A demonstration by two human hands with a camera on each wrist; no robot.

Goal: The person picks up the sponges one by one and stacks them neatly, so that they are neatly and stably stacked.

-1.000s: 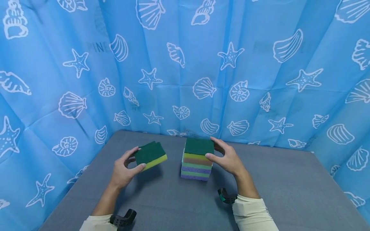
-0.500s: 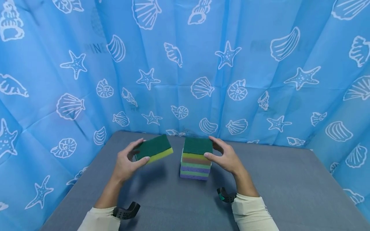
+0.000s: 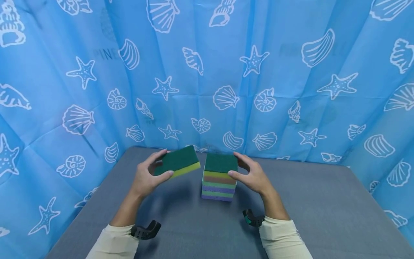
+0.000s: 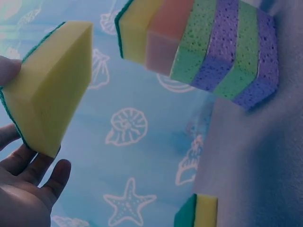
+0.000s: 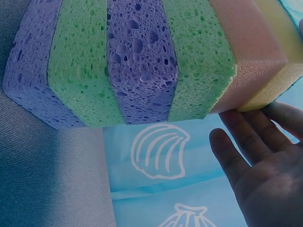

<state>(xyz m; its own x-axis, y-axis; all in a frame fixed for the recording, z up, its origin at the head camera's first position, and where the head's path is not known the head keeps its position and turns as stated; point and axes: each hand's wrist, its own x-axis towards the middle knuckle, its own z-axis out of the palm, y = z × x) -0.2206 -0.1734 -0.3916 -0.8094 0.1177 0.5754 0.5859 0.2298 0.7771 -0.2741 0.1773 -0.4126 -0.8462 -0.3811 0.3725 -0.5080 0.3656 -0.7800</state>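
My left hand (image 3: 147, 178) grips a green-topped yellow sponge (image 3: 179, 162) above the grey table (image 3: 323, 212), beside the striped sponge stack (image 3: 219, 178) near the far edge; my right hand (image 3: 253, 176), fingers relaxed, steadies it. A careless placement could topple it.

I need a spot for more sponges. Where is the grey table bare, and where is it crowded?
Bare: the table right of the sponge stack, and the front strip between both sleeves. Crowded: centre, where the left hand holds a sponge beside the stack and the right hand.

The sponge (image 3: 179, 162) is green on top, yellow below; the stack (image 3: 219, 180) has purple, green, orange stripes; the curtain (image 3: 291, 72) is blue with white shells.
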